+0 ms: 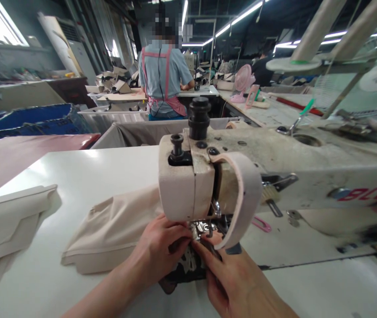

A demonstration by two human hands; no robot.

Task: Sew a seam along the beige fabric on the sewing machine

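A cream sewing machine head [188, 181] fills the middle of the view, with its metal presser foot [201, 228] low down behind my fingers. My left hand [155, 251] pinches dark printed fabric [185, 265] beside the foot. My right hand [231, 282] grips the same dark material just in front of the foot, close to the left hand. A beige fabric piece [112, 229] lies on the table to the left, its edge running under my left hand. A curved pale pink band [248, 194] hangs over the machine's front. The needle is hidden.
The white sewing table [76, 176] carries a folded cream fabric [6, 229] at left and a small pink clip [261, 224]. Thread cones [314, 39] stand upper right. Beyond are a fabric-lined bin [142, 134], a blue bin [32, 121], and a co-worker [163, 75] in a pink apron.
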